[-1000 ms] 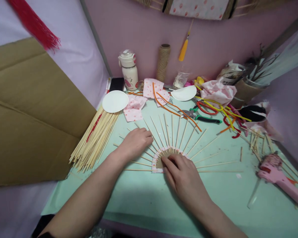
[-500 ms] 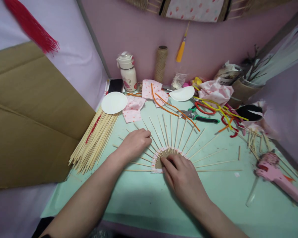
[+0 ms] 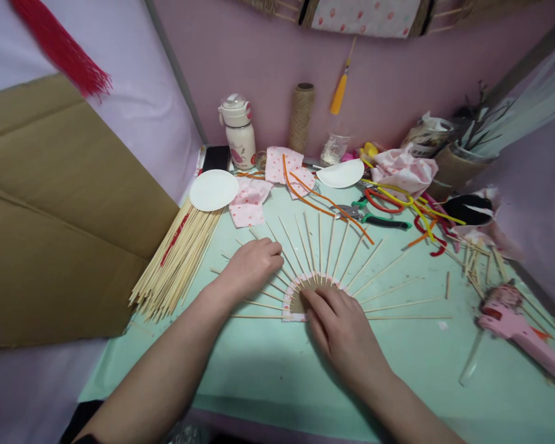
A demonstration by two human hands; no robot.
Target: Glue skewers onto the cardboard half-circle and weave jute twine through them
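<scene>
On the table lies a fan-shaped piece: a brown cardboard half-disc [image 3: 298, 303] with a pink dotted cloth rim, and thin bamboo sticks [image 3: 320, 246] spread outward from it like rays. My left hand [image 3: 254, 262] is over the left sticks, its fingers curled and closed around one stick; the fingertips partly hide it. My right hand [image 3: 337, 314] lies over the half-disc's right part, fingers stretched forward and resting on the cardboard near the sticks' inner ends. It covers much of the half-disc, and its thumb is partly hidden.
A bundle of bamboo sticks [image 3: 178, 265] lies left, beside a large cardboard sheet [image 3: 69, 216]. White paper discs [image 3: 214, 190], pink dotted cloth [image 3: 247, 202], green-handled pliers [image 3: 383, 222] and orange pipe cleaners [image 3: 326, 200] lie behind. A pink glue gun [image 3: 513, 324] is at right.
My right hand's fingers have flattened and shifted slightly over the half-disc. My left hand stays in place on the stick. The view has shifted very slightly.
</scene>
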